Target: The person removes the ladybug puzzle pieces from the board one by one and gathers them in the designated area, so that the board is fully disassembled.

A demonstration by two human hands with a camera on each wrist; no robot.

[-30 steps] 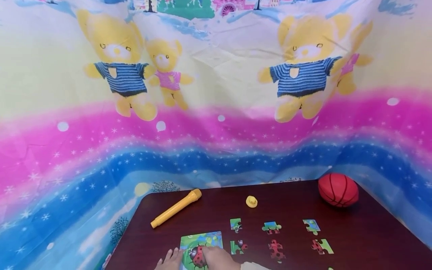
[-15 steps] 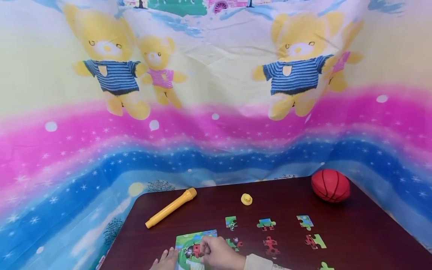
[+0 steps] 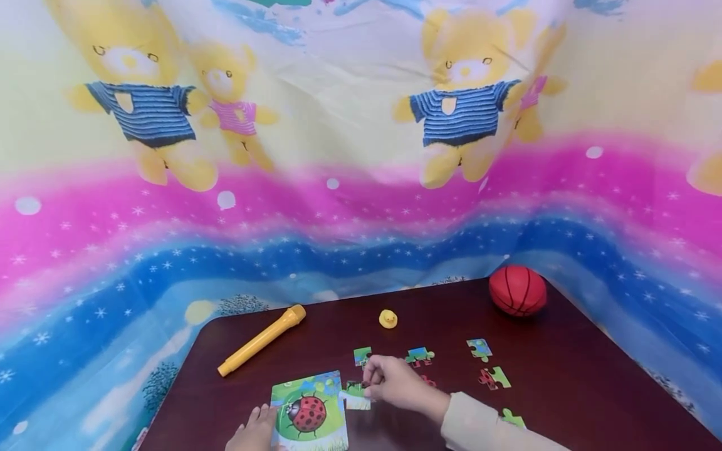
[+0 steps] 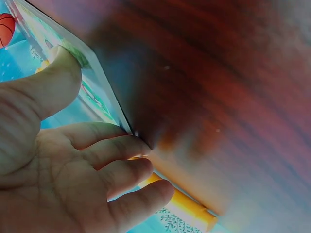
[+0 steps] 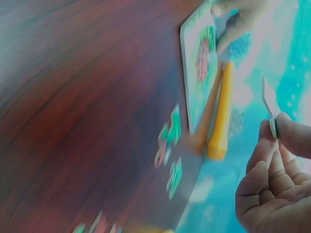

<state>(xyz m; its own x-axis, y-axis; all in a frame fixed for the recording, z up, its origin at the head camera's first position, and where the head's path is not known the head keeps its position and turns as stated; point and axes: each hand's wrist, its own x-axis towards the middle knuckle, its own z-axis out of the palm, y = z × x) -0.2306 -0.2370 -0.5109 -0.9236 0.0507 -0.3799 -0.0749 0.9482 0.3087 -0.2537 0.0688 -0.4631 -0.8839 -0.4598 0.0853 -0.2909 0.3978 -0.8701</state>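
Note:
My right hand (image 3: 392, 383) pinches a puzzle piece (image 3: 358, 402), green and whitish, between thumb and fingertips. It is held just right of the ladybug puzzle board (image 3: 307, 411), above the dark table. In the right wrist view the piece (image 5: 268, 96) appears edge-on, off the tabletop. My left hand (image 3: 254, 431) rests at the board's left edge. The left wrist view shows that hand (image 4: 73, 160) with extended fingers along the edge and the thumb on the board's face. Loose pieces lie beyond the right hand, among them a green one (image 3: 361, 356); the hand and held piece partly cover others.
Farther right lie a blue-green piece (image 3: 479, 349), a red-and-green piece (image 3: 495, 378) and a green piece (image 3: 512, 418). A yellow toy microphone (image 3: 262, 340), a small yellow duck (image 3: 388, 319) and a red ball (image 3: 517, 290) stand toward the back. A printed cloth (image 3: 338, 219) hangs behind the table.
My right hand has lifted the puzzle piece from the board and carried it right, uncovering the ladybug picture. The left hand stays at the board's edge. The head view has swung right.

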